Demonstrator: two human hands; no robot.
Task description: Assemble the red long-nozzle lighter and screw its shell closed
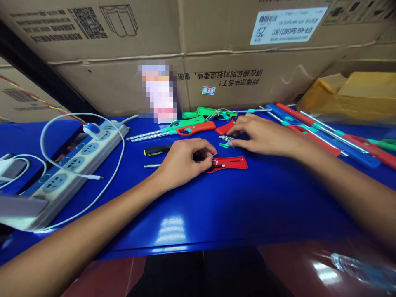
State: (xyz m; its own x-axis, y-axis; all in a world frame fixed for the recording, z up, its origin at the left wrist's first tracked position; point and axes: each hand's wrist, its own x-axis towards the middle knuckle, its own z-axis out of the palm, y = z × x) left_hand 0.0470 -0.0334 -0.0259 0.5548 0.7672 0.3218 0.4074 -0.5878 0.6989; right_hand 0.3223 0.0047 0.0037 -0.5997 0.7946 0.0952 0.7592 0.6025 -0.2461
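My left hand (188,159) is at the near side of an opened red lighter shell (236,163). Its thumb and forefinger are pinched at the shell's left part, and a thin pale sliver shows at their tips, too small to name. Wires and a dark part lie in the shell, and a metal tube (151,166) sticks out left of the hand. To the upper right, my right hand (253,134) has thumb and fingers closed around a small clear lighter tank (227,138) with a teal piece (225,145) beside it.
Behind my hands lie green and orange long-necked lighters (198,128) and a black-yellow screwdriver (156,150). Several more lighters (324,130) are at right. A power strip (74,165) with a looping white cable stands left. Cardboard boxes (216,37) wall off the back, with a blurred upright phone-like object (159,93).
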